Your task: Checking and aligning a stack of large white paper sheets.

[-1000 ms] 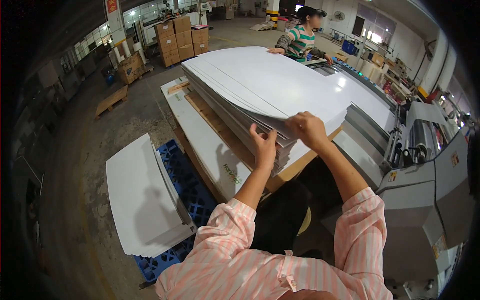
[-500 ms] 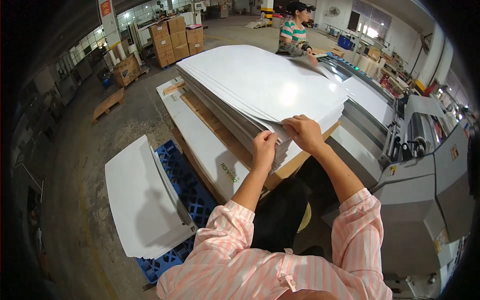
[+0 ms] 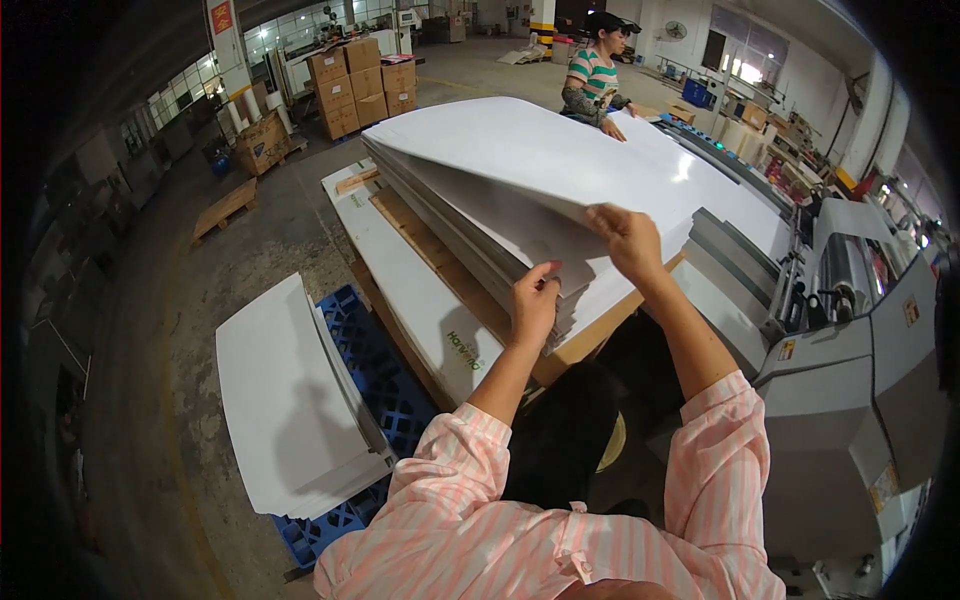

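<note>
My right hand pinches the near corner of a large glossy white sheet, raised so that its near-left edge arches above the stack. Under it lies a tall stack of white sheets, whose layered edges show in shadow. My left hand is beside the stack's near corner, thumb and forefinger a little apart, with nothing visible between them. At the sheet's far edge a co-worker in a striped top has one hand on or just over the white surface.
A machine with rollers stands close on my right. To the left, a blue plastic pallet carries a smaller pile of white sheets. A white board juts out below the stack. Cardboard boxes stand farther back.
My right hand has lifted the sheet's corner up and to the right, opening a gap over the stack. My left fingers have come off the corner. The sheet's far side now lies flatter toward the machine.
</note>
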`<state>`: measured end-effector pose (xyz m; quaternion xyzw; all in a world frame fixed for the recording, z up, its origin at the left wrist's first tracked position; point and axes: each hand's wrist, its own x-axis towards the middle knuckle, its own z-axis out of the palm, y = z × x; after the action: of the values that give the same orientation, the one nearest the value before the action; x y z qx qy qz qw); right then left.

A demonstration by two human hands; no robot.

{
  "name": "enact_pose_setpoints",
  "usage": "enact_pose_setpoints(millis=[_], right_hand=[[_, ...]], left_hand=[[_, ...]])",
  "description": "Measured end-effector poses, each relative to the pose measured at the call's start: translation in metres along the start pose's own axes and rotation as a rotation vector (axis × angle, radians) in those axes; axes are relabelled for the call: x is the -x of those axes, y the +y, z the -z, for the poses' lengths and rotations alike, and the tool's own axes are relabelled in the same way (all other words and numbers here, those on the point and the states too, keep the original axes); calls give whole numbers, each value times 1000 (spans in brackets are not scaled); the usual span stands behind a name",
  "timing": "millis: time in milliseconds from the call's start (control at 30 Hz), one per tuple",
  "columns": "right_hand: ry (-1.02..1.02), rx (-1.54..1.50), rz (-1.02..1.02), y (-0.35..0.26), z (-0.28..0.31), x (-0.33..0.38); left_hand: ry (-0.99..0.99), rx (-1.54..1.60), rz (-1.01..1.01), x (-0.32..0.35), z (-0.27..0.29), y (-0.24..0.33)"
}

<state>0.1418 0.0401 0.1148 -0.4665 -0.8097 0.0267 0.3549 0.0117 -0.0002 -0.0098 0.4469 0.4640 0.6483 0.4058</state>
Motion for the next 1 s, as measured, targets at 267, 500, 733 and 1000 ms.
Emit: enact_pose_setpoints(millis=[267, 500, 733, 1000], right_hand=[[-65, 193, 274, 8, -18, 33], [-240, 296, 210, 5, -22, 35], [-266, 132, 126, -7, -21, 31], [-51, 238, 348, -2, -22, 25]], left_hand=[[134, 508, 36, 9, -8, 10], [103, 630, 102, 5, 0, 7], [65, 598, 71, 2, 2, 0], [84, 507, 111, 3, 2, 10]])
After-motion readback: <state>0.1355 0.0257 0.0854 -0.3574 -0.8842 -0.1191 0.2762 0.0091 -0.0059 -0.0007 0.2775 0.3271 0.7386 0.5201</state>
